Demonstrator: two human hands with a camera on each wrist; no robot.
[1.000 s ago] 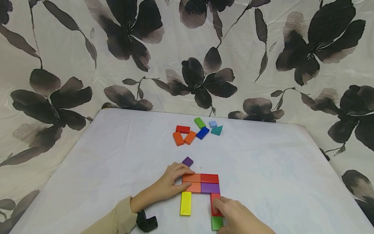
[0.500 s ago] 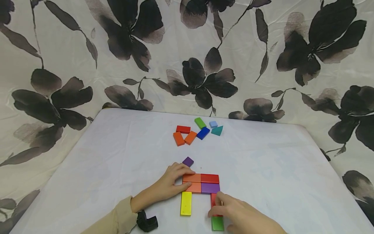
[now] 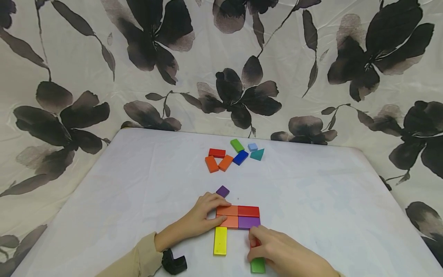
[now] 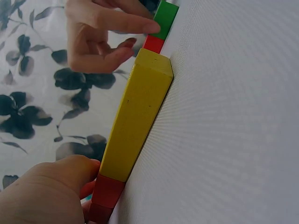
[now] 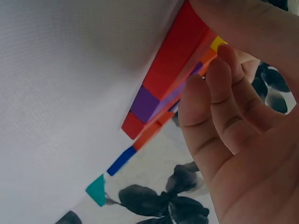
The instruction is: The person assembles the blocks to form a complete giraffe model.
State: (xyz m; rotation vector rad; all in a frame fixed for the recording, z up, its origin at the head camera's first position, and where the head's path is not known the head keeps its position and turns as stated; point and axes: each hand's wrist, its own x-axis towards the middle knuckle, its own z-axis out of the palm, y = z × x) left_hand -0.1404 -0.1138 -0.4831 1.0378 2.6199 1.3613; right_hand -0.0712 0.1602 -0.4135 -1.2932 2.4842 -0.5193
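Several flat blocks form a joined shape on the white table: two orange blocks (image 3: 232, 222), a red block (image 3: 248, 211), a purple block (image 3: 249, 222), a yellow block (image 3: 220, 241) as one leg, and a long red block (image 5: 175, 53) with a green block (image 3: 257, 265) as the other. My left hand (image 3: 201, 216) rests on the orange blocks, thumb on the nearer one, index fingertip at the far one's edge. My right hand (image 3: 280, 246) is over the long red block and partly hides it. Its thumb lies by the red-green joint; its bent fingers appear just above the red block.
A small purple block (image 3: 222, 191) lies beyond my left hand. Farther back are a red block (image 3: 217, 153), two orange blocks (image 3: 225, 163), a blue block (image 3: 240, 157), a green block (image 3: 237, 145), a light blue block (image 3: 252, 147) and a teal triangle (image 3: 257, 154).
My right hand first lifts its fingers a little off the long red block and shifts right, then lowers back along it. The left hand and the blocks stay in place.
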